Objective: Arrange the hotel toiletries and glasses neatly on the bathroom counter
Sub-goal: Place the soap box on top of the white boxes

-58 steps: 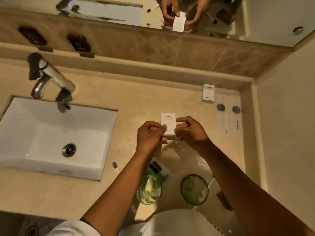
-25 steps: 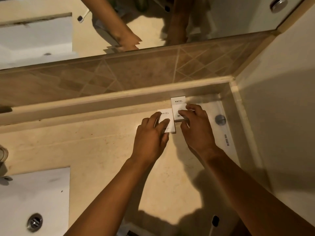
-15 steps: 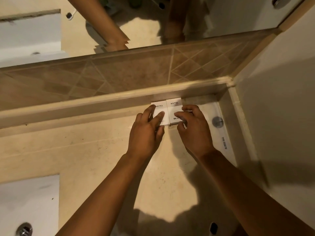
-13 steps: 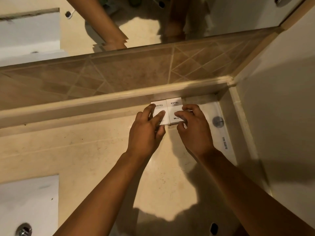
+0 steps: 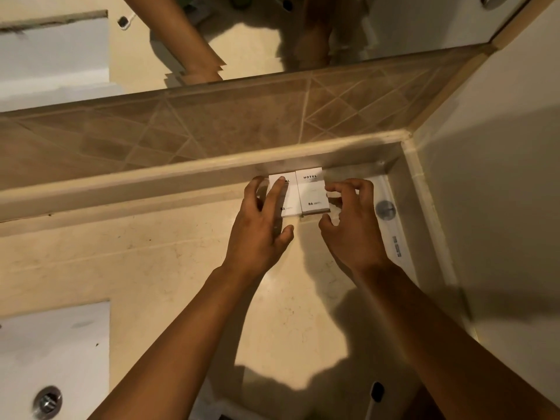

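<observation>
Nearest you, at the lower left, sits the white sink (image 5: pixel 54 353) with its metal drain (image 5: pixel 47 401), well short of the two boxes you are working on. At the bottom edge, nearer you than your right forearm, a dark-tipped slim thing (image 5: pixel 376 392) lies on the beige counter (image 5: pixel 151 268); what it is, you cannot tell from here.

Both your arms reach out over the counter toward the back ledge. Your left hand (image 5: pixel 260 228) lies on the left hotel box (image 5: pixel 288 204), fingers fairly straight, one fingertip up near the box's far edge and the thumb down at its near corner; it rests on the box rather than closing round it. Your right hand (image 5: pixel 351 225) sits just right of the right hotel box (image 5: pixel 312 192), its fingers curled. Whether the fingertips actually pinch the box's right edge, you cannot tell.

The two white boxes lie flat, side by side and touching, up against the low raised ledge (image 5: pixel 151 180) at the back of the counter. The right one shows "HOTEL" in print.

Right of the boxes, close to the side wall, a round metal disc (image 5: pixel 385 210) sits on a pale strip.

Beyond the ledge rises the brown tiled backsplash (image 5: pixel 212 125), and above that the mirror (image 5: pixel 242 34) shows your arms in reflection.
</observation>
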A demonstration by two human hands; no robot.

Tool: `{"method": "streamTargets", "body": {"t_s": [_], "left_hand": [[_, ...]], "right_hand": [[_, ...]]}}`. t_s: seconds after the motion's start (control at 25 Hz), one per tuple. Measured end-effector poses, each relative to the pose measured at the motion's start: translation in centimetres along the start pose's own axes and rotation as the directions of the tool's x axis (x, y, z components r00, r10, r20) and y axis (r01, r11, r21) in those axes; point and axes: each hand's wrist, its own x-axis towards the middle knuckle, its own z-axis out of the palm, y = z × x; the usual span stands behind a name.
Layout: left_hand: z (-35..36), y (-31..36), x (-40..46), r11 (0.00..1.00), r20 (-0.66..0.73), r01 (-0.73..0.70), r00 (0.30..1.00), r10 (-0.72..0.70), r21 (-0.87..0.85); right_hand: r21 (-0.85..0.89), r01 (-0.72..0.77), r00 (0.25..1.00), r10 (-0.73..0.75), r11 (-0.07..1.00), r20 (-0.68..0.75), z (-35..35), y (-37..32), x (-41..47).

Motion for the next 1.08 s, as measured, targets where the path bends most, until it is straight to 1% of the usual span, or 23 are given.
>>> {"method": "streamTargets", "body": {"t_s": [0.12, 0.2, 0.32, 0.4, 0.52, 0.64, 0.76, 0.88, 1.0, 1.08], "left_hand": [[-1.2, 0.2, -2.3, 0.995, 0.004, 0.060, 0.998, -0.060, -0.081], [-1.9, 0.3, -4.8, 0.987, -0.028, 0.091, 0.995, -0.096, -0.135], [-2.6, 0.6, -9.2, 0.991, -0.045, 0.039, 0.998, -0.045, -0.126], [-3.3, 0.9, -12.0, 0.993, 0.001, 0.031, 1.000, -0.031, -0.118], [-4.5, 1.6, -15.8, 0.987, 0.069, 0.079, 0.995, -0.070, -0.142], [-5.6, 2.5, -19.3, 0.982, 0.073, 0.102, 0.993, -0.091, -0.158], [-6.6, 2.6, -23.1, 0.965, 0.029, 0.171, 0.985, -0.169, -0.197], [-7.6, 2.0, -26.5, 0.927, -0.039, 0.280, 0.954, -0.298, -0.248], [-8.2, 1.9, -29.3, 0.901, -0.068, 0.322, 0.932, -0.355, -0.292], [-8.3, 2.0, -30.9, 0.890, -0.077, 0.329, 0.926, -0.369, -0.314]], "right_hand": [[0.035, -0.013, 1.000, 0.013, 0.999, 0.018, -0.7, 0.1, -2.4], [0.046, -0.013, 0.999, 0.011, 0.999, 0.039, -0.9, 0.4, -4.9], [0.079, -0.038, 0.996, 0.031, 0.996, 0.085, -0.8, 0.8, -9.1], [0.083, -0.025, 0.994, 0.015, 0.996, 0.111, -1.1, 0.9, -12.0], [0.058, 0.043, 0.991, -0.050, 0.997, 0.123, -1.6, 0.8, -15.9], [0.010, 0.082, 0.986, -0.082, 0.997, 0.142, -2.2, 0.2, -18.9], [0.004, 0.156, 0.973, -0.155, 0.988, 0.170, -2.3, -0.6, -21.4], [-0.028, 0.214, 0.958, -0.204, 0.976, 0.203, -1.9, -1.2, -23.4], [-0.073, 0.339, 0.930, -0.322, 0.938, 0.179, -1.1, -1.3, -25.0], [-0.139, 0.471, 0.878, -0.449, 0.871, 0.163, -0.7, -1.3, -26.1]]}}
